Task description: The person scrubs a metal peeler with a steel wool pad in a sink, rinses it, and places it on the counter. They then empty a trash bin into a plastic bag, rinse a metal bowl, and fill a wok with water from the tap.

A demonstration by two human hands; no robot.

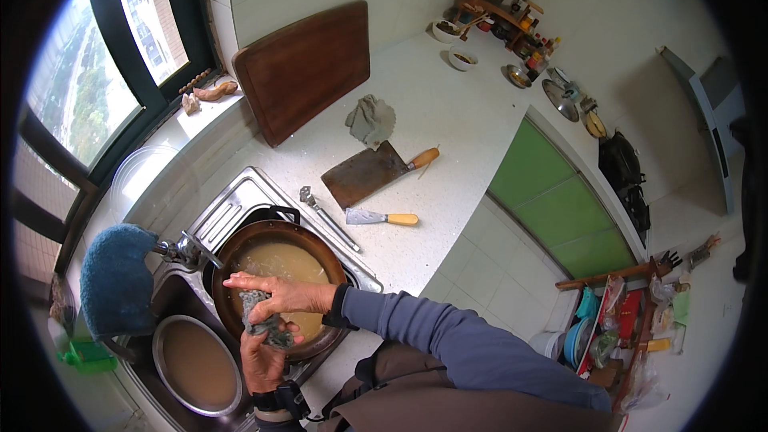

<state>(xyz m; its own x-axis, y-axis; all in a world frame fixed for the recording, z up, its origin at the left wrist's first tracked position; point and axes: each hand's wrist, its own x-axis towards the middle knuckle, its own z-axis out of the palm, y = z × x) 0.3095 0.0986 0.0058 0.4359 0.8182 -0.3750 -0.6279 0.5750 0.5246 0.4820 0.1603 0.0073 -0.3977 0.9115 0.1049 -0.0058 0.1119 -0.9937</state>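
Observation:
A wet grey rag point(264, 315) is bunched between both hands, over a brown round pan point(329, 252) of cloudy water. My right hand point(285, 299) grips the rag from above, with the fingers pointing left. From below, my left hand point(264, 360) holds its lower end; a black strap with a device is on that wrist. The pan rests on the right part of a steel sink point(246, 183). In the left bowl, close to my left hand, stands a metal basin point(201, 366) of murky water.
A faucet point(189, 250) with a blue cloth point(117, 282) juts over the sink. On the counter lie a cleaver point(366, 174), a scraper point(381, 217), a metal tool point(327, 216) and another rag point(372, 120). A cutting board point(306, 72) leans on the wall; bowls point(462, 59) stand farther back.

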